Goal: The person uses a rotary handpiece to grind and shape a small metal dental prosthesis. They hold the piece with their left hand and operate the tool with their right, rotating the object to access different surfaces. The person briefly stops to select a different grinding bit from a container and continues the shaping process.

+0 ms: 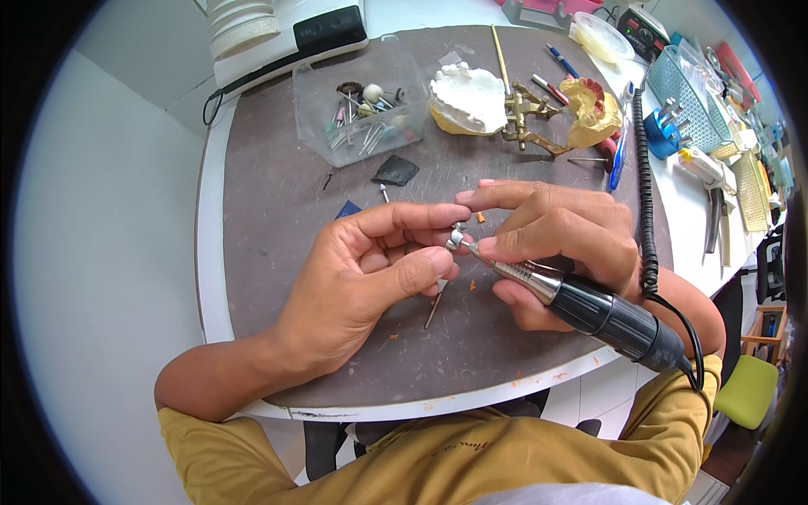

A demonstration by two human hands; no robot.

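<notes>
Handpiece, black-and-silver cylinder (585, 305), gripped by right hand (560, 231); left hand (349, 263) pinches silvery metal piece (455, 240). Snug pinch, light touch imo.

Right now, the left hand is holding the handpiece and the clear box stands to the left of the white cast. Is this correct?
Not entirely: the head view shows the handpiece in the right hand, not the left hand. The clear box does stand to the left of the white cast.
</notes>
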